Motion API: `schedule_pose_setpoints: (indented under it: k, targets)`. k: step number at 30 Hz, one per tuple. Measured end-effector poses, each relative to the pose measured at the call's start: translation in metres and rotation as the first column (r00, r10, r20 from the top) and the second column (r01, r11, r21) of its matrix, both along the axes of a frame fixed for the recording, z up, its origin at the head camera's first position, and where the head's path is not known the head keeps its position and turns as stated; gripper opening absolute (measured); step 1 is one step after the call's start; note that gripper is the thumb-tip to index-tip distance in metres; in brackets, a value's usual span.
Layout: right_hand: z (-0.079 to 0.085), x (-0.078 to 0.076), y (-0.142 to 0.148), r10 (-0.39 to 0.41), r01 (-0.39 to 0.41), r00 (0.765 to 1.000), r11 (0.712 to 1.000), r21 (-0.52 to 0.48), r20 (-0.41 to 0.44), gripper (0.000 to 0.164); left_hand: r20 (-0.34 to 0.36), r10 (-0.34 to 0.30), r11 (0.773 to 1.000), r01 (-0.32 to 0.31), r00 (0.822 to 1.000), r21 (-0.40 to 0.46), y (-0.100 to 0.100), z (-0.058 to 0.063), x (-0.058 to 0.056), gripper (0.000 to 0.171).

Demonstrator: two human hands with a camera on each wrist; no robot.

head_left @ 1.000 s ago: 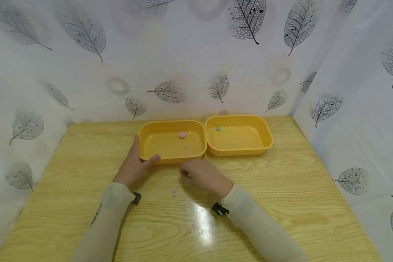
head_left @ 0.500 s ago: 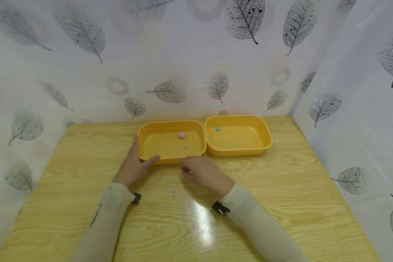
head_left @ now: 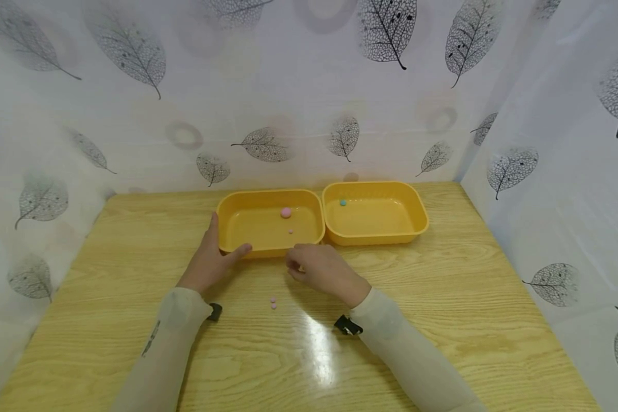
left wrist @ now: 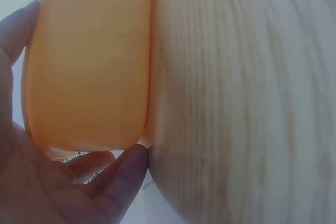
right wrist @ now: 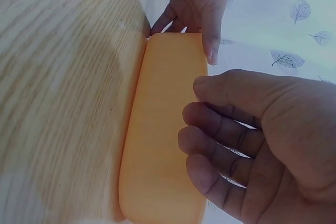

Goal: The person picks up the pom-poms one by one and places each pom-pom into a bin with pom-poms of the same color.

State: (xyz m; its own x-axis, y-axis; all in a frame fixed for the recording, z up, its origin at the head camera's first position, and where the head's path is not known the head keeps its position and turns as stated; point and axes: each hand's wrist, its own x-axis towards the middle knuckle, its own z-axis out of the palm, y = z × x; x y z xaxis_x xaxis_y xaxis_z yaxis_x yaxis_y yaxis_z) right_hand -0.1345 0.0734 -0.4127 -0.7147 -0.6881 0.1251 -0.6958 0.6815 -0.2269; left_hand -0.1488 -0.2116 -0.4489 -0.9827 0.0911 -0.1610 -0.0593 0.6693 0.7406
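My left hand (head_left: pixel 209 264) grips the near left corner of the left yellow plastic basket (head_left: pixel 270 249), thumb along the front rim and fingers against the side. Inside lie a larger pink ball (head_left: pixel 285 212) and a tiny pink one. My right hand (head_left: pixel 321 272) hovers at this basket's front wall near its right end. In the right wrist view its thumb (right wrist: pixel 231 87) and loosely curled fingers overlap the wall, with nothing visible between them. Two small pink balls (head_left: pixel 273 303) lie on the table between my forearms.
A second yellow basket (head_left: pixel 376 236) stands to the right, side by side with the first, and has a small blue-green ball (head_left: pixel 343 202) in it. A leaf-patterned white curtain (head_left: pixel 298 114) rises behind the wooden table (head_left: pixel 422 320) and at both sides.
My right hand has shifted slightly forward and to the right, closer to the basket's front rim. The left hand, both baskets and the balls stay where they were.
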Motion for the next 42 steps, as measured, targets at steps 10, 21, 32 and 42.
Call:
schedule_pose_setpoints:
  k: [10, 21, 32, 42]
  targets:
    - [0.0002, -0.0002, 0.0002, -0.003, 0.003, 1.0, 1.0, 0.011, -0.012, 0.006, 0.008, 0.009, 1.0, -0.009, 1.0, -0.002, 0.0019, 0.0025, -0.0005, 0.119]
    - [0.0009, -0.0006, 0.0001, 0.009, -0.009, 1.0, 1.0, 0.009, 0.007, 0.007, 0.0, -0.003, 1.0, 0.003, 1.0, -0.006, 0.0002, 0.004, 0.0002, 0.119]
    - [-0.0018, -0.0008, 0.0003, 0.014, -0.014, 1.0, 1.0, 0.016, 0.015, 0.009, 0.012, 0.0, 1.0, 0.001, 1.0, -0.009, 0.0011, 0.0006, -0.0015, 0.119]
    - [0.0012, -0.0012, 0.0019, 0.012, -0.012, 1.0, 1.0, 0.011, 0.027, 0.008, -0.006, -0.004, 1.0, 0.004, 1.0, -0.009, 0.0006, 0.0023, 0.0016, 0.119]
